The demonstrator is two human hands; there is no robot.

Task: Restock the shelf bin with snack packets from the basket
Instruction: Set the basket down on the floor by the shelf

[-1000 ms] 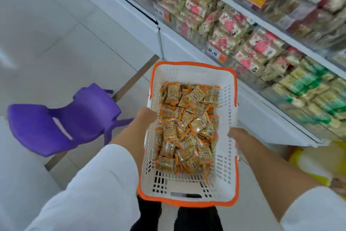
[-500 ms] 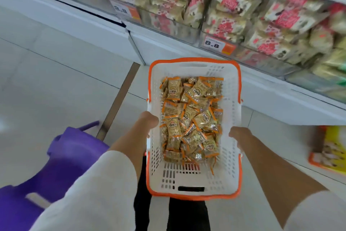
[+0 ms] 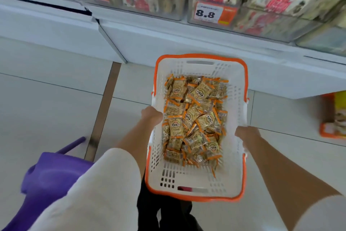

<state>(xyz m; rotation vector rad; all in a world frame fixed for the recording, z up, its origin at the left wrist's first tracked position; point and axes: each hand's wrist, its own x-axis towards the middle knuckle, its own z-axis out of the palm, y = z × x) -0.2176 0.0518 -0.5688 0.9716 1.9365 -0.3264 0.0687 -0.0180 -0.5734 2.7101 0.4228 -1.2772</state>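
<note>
I hold a white plastic basket (image 3: 198, 180) with an orange rim out in front of me at waist height. It is filled with several small gold snack packets (image 3: 194, 118) with orange edges. My left hand (image 3: 151, 116) grips the basket's left wall and my right hand (image 3: 245, 134) grips its right wall; the fingers of both are hidden behind the sides. Clear shelf bins (image 3: 221, 13) full of red-and-cream packets run along the top of the view, just beyond the basket's far end.
Price tags reading 8.8 (image 3: 206, 13) hang on the bin fronts. The white shelf base (image 3: 168, 40) stands directly ahead on the tiled floor. A purple plastic chair (image 3: 48, 174) sits at my lower left. An orange-and-yellow box (image 3: 333, 116) lies on the floor at right.
My view has swung toward the shelf, so the bins now sit square ahead and closer. The basket stays in both hands. The purple chair has slid to the lower left corner.
</note>
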